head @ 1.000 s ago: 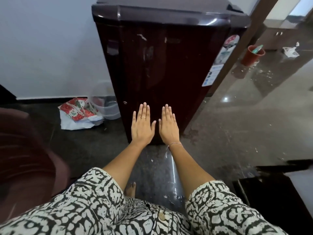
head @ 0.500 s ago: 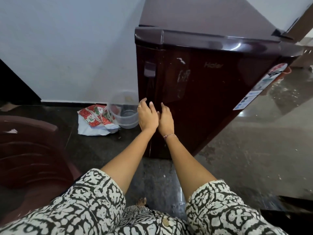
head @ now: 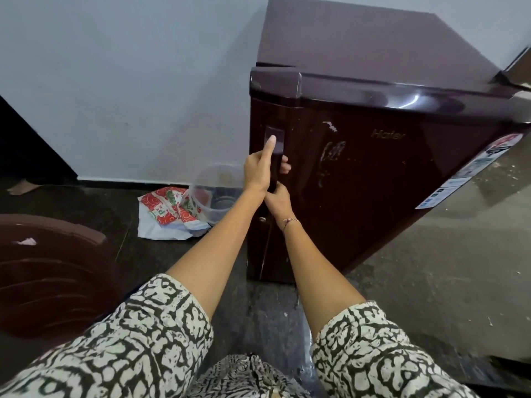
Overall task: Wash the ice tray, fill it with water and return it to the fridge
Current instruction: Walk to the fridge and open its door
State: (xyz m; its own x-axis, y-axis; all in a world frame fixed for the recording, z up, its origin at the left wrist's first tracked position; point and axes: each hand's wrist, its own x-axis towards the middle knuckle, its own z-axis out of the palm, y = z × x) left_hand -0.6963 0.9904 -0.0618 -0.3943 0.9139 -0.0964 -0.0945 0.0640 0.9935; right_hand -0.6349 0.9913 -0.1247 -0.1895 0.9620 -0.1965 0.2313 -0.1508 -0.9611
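At the foot of a white wall [head: 129, 81], the glossy maroon single-door fridge [head: 388, 196] stands on the dark polished floor [head: 431, 282] with its door closed. The left hand [head: 260, 170] grasps the fridge's dark vertical handle [head: 278, 133], fingers wrapped round it and thumb pointing up along it, while the right hand [head: 278, 203] clasps the same handle just below. Left of the fridge, a clear round plastic tub [head: 218, 196] sits beside a crumpled red-and-white printed bag [head: 169, 214].
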